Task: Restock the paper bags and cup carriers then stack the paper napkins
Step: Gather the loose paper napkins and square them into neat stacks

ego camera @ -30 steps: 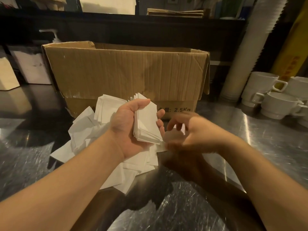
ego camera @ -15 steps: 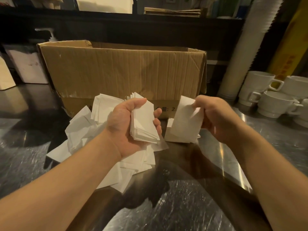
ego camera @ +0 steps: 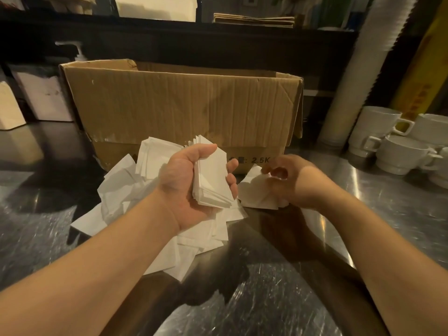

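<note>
Left hand (ego camera: 186,187) grips upright, palm inward; right hand (ego camera: 298,183) curled (blurred) beside it.

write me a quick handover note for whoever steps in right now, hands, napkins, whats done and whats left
Left hand: grips a squared stack of napkins.
Right hand: blurred, fingers curled at a few napkins by the stack; grip unclear.
Loose napkin pile lies on the steel counter, in front of the cardboard box.
Done: part of the napkins gathered into the held stack.
Left: collect and square the loose pile, then set the stack down. Bags and cup carriers cannot be judged from here.
</note>
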`<state>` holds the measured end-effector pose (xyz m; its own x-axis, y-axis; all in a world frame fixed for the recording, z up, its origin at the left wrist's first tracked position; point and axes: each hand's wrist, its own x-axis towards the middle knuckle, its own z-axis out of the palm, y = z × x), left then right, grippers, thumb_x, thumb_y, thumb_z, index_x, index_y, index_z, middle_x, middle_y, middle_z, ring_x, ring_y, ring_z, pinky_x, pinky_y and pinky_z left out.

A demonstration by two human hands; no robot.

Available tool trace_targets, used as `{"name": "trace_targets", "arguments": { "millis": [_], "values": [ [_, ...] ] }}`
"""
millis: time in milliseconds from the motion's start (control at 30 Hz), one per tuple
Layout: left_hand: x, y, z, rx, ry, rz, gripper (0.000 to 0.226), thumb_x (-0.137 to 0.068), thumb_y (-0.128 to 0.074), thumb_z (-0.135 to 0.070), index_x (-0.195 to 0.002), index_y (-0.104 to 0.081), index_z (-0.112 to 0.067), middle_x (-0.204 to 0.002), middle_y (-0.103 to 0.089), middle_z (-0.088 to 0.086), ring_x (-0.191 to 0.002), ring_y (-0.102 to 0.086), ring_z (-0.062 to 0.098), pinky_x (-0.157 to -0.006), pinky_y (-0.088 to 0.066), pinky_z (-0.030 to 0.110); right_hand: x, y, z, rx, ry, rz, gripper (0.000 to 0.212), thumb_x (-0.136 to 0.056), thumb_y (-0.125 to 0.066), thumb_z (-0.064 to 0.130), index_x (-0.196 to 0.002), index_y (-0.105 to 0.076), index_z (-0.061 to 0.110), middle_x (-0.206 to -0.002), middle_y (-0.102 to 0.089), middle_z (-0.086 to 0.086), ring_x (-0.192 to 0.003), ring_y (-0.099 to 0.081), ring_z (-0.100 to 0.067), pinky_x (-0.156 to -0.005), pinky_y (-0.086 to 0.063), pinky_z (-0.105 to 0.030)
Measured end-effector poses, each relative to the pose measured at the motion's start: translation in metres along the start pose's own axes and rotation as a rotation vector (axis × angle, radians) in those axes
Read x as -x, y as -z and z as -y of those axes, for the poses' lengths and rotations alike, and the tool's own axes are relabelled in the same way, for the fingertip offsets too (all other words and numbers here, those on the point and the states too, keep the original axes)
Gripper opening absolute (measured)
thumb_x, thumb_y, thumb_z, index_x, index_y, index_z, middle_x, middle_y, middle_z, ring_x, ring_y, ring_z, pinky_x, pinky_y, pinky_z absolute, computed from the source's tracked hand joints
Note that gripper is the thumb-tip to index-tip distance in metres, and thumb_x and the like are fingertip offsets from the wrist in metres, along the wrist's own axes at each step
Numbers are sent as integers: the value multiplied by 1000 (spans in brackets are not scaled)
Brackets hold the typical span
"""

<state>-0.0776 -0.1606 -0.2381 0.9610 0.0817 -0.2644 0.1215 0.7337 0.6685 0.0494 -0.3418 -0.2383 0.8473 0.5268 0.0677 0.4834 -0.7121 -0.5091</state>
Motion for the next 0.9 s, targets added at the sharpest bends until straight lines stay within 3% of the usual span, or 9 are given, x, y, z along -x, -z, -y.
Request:
{"name": "trace_targets", "arguments": {
  "millis": [100, 200, 333, 533, 667, 767, 900],
  "values": [
    [-1, 1, -1, 7, 1, 3, 53, -86, -67, -31, -135, -56, -16, -103, -69, 14, -74, -63, 24, -77, -54, 38, 11, 9, 4, 266, 107, 333, 58, -89, -75, 25, -137, -50, 46, -152, -37, 8, -139, -35, -22, -114, -41, -47],
    [-1, 1, -1, 9, 6, 9, 53, -85, -68, -31, -135, -56, -15, -103, -69, 14, -73, -62, 24, -78, -54, 38, 20, 16, 10, 346, 100, 471, 77, -89, -72, 19, -151, -34, 45, -158, -28, 10, -143, -29, -21, -116, -39, -39],
    [0, 0, 0, 5, 3, 5, 49, -86, -67, -31, -132, -58, -14, -102, -69, 14, -74, -61, 24, -78, -52, 37, 15, 9, 13, 391, 134, 349, 70, -92, -69, 11, -150, -41, 39, -158, -35, 6, -145, -33, -23, -117, -37, -39],
    [-1, -1, 0, -3, -2, -4, 50, -86, -66, -30, -133, -57, -15, -102, -69, 14, -73, -61, 24, -75, -53, 37, 6, -2, 11, 370, 135, 193, 44, -103, -56, 36, -146, -51, 29, -152, -46, 4, -137, -43, -22, -113, -37, -37],
    [-1, 0, 1, -9, -1, -13, 54, -83, -67, -31, -134, -57, -15, -103, -69, 14, -73, -62, 24, -75, -54, 37, 1, -8, 5, 261, 120, 131, 28, -103, -55, 37, -129, -63, 30, -131, -62, 3, -111, -57, -20, -94, -49, -33],
    [-2, 0, 1, 6, -1, -1, 56, -83, -66, -30, -135, -56, -13, -103, -68, 14, -72, -61, 24, -75, -52, 37, -1, -9, 1, 127, 59, 87, 30, -104, -54, 32, -134, -58, 33, -125, -61, 3, -104, -56, -20, -84, -48, -32],
    [-1, 0, 0, 8, -3, -3, 51, -85, -66, -30, -131, -57, -12, -102, -68, 14, -73, -61, 24, -74, -54, 37, -1, -10, -3, -76, -16, -42, 34, -103, -56, 25, -137, -54, 27, -119, -52, 5, -107, -53, -20, -81, -46, -29]
  ]
}}
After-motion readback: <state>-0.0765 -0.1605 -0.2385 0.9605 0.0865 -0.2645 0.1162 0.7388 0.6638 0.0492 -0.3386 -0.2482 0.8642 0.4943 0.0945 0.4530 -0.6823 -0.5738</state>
